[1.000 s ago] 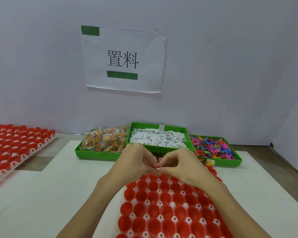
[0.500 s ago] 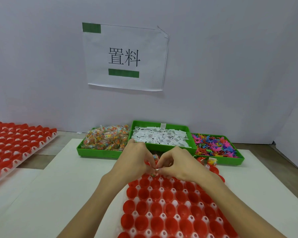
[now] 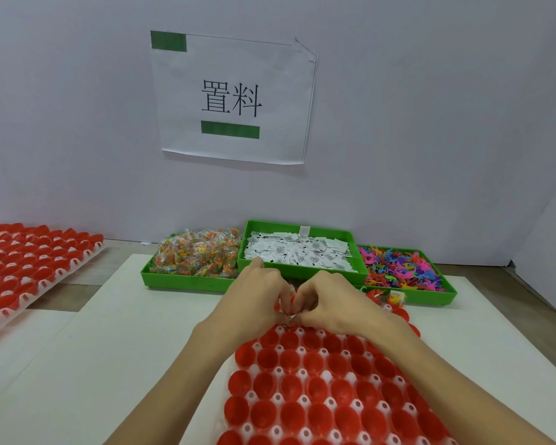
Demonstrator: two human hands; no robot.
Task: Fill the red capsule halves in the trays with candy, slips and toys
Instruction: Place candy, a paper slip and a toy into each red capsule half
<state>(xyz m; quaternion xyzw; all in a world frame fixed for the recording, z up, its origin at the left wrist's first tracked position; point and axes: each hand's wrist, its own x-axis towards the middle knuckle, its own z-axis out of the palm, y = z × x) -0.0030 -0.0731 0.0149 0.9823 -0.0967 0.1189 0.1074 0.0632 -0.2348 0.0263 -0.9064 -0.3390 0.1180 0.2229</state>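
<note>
Left hand (image 3: 254,300): fingers (image 3: 281,295) curling inward, tips meeting those of the other hand, pinching something small and pale; too small to name.
Right hand (image 3: 334,301): fingers (image 3: 305,298) curling likewise, pinching at the same small thing, thumb tucked under.
Pinched thing (image 3: 292,317): sitting between the two sets of fingertips, hovering just above the far rows of the tray.
Tray (image 3: 328,375): lying right under and nearer than the fingers, white, holding rows of red halves (image 3: 291,385), open side up; both wrists passing over it.
Slips (image 3: 299,253): lying just beyond the fingers, in the middle green bin (image 3: 302,271).
Candy (image 3: 195,256): lying beyond and to the left of the fingers, in clear wrappers, in its own green bin.
Toys (image 3: 398,268): lying beyond and to the right of the fingers, many colours, in the third bin; a few filled halves (image 3: 395,298) just right of the right-hand fingers.
Second tray (image 3: 29,261): sitting well apart, far left of the fingers, also full of red halves.
Surface (image 3: 109,332): white, carrying tray and bins.
Sign (image 3: 235,97): hanging on the wall above and beyond the fingers.
</note>
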